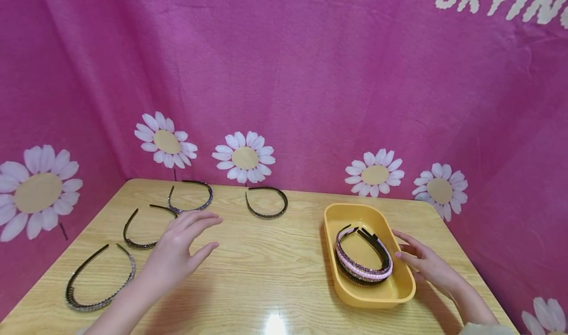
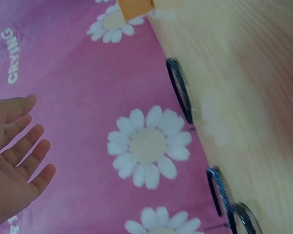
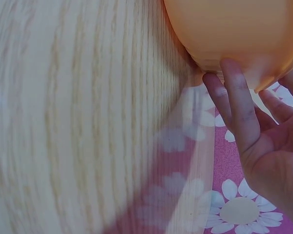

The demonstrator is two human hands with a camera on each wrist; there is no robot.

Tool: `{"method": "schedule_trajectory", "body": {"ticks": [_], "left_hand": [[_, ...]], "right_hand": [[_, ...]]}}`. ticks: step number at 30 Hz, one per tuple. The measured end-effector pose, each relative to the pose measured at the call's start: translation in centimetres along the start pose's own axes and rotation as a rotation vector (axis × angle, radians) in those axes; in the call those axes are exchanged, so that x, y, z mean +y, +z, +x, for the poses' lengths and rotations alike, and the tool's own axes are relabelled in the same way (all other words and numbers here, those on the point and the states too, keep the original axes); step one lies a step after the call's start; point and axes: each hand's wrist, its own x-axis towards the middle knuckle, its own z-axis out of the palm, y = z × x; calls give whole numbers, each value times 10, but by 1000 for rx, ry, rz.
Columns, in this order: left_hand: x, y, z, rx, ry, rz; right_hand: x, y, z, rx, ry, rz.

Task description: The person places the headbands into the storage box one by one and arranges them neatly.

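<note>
My left hand (image 1: 177,251) hovers over the left of the table, fingers spread and holding nothing. Close by it, a dark headband (image 1: 139,246) lies partly hidden behind the hand. Nearer the front left is a headband with a sparkly band (image 1: 95,306). Farther back lie a bluish glittery headband (image 1: 204,204) and a black toothed headband (image 1: 266,217). On the right, a yellow tray (image 1: 390,300) contains a pink headband (image 1: 361,272) stacked with glittery and dark ones. The extended fingers of my right hand (image 1: 428,266) touch the tray's right side from outside.
The light wood table (image 1: 266,276) meets a pink curtain (image 1: 284,78) printed with daisies at its back and sides. The tray stands near the table's right edge.
</note>
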Motion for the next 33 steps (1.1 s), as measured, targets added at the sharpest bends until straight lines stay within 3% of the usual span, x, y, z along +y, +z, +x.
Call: {"method": "schedule_trajectory", "body": {"ticks": [22, 29, 33], "left_hand": [[-60, -19, -50, -95, -149, 107], [-79, -29, -65, -179, -241, 133], [-87, -36, -72, -272, -297, 145]], "right_hand": [[1, 0, -1, -3, 2, 28], [2, 0, 0, 3, 10, 19], [2, -1, 0, 1, 13, 19]]}}
